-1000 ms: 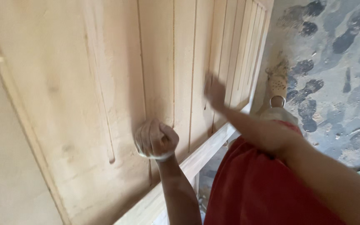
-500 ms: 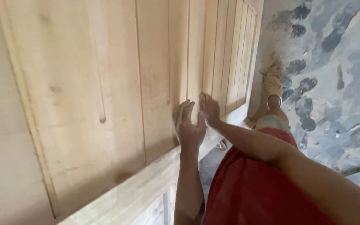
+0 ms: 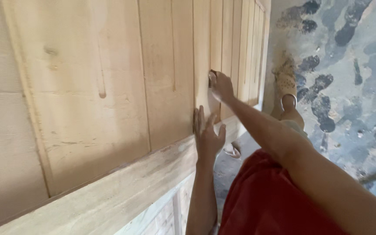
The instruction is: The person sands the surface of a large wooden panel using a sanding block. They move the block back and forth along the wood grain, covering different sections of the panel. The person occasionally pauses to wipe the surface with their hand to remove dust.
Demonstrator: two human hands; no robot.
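Two hands on wooden panel [image 3: 109,87]: left hand [image 3: 206,135] flat, fingers together; right hand [image 3: 221,86] pinching sandpaper [image 3: 211,75].

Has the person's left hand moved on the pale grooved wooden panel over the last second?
Yes. The left hand, earlier a fist mid-panel, now lies flat, rightward across grooves, near the wooden panel's bottom rail.

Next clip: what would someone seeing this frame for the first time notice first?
The big pale wooden panel with its long vertical grooves fills the left and middle of the view. Against it, the left hand lies flat with fingers spread near the lower rail, while the right hand presses a small dark piece, too small to identify, onto a slat higher up. At right, a dusty floor with dark footprints and a sandalled foot.
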